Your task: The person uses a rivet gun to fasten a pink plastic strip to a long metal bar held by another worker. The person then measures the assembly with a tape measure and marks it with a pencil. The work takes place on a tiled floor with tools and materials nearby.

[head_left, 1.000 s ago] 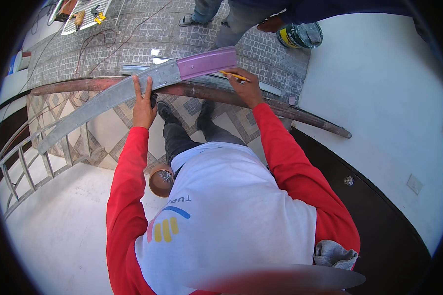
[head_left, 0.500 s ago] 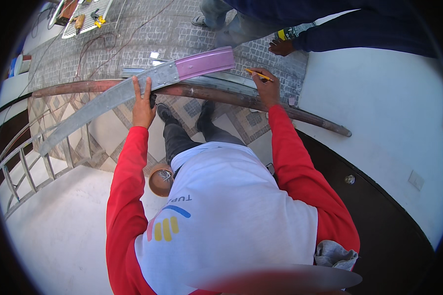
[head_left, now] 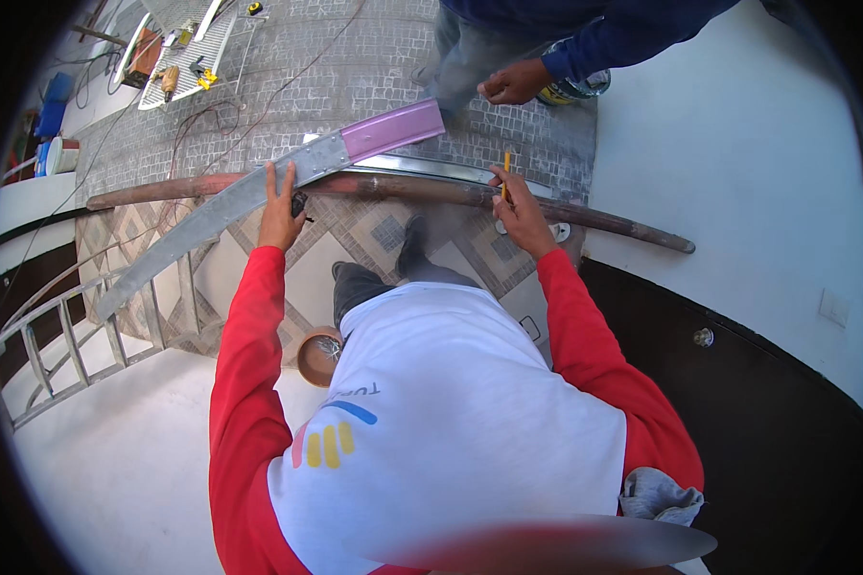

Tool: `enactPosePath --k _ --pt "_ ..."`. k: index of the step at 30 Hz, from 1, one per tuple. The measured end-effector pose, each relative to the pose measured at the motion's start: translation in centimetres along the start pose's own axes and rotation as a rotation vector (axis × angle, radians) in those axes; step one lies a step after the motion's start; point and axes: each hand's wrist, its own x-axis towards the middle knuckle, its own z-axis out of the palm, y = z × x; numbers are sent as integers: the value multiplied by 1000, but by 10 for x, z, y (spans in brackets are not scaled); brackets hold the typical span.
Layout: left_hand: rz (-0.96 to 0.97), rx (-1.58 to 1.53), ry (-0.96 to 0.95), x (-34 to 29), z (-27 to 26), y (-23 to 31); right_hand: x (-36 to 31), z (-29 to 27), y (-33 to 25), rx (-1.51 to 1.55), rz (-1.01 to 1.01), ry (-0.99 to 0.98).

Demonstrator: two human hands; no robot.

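Observation:
A long grey metal channel [head_left: 192,228] slants up to the right and ends in a pink channel piece [head_left: 393,130] joined to it. My left hand [head_left: 280,216] grips the grey part, two fingers spread over its face. Beside that hand's palm shows a small dark object [head_left: 300,203], too hidden to name. My right hand [head_left: 523,213] holds a yellow pencil [head_left: 506,175] nearly upright between its fingers, apart from the pink end. Under the channel runs a rusty reddish-brown pipe [head_left: 604,222], with shiny metal strips [head_left: 431,169] lying just beyond it.
Another person's hand [head_left: 516,82] hangs near a bucket [head_left: 577,86] beyond the pink end. Far left, a drill [head_left: 167,82] and yellow-handled tool [head_left: 207,79] lie on a white rack. A metal ladder [head_left: 72,335] stands left; a brown bowl of screws [head_left: 318,356] sits close by me.
The pencil has turned from lying sideways to nearly upright, and my right hand has drawn slightly back. My left hand stays on the channel. The other person's arm has shifted left.

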Motion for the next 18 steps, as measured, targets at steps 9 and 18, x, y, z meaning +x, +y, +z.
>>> enactPosePath --k 9,18 --pt "-375 -1355 -72 -91 -15 11 -70 -25 -242 499 -1045 95" --pt "-425 -1937 44 -241 -62 7 -135 96 -321 382 -1162 -72"
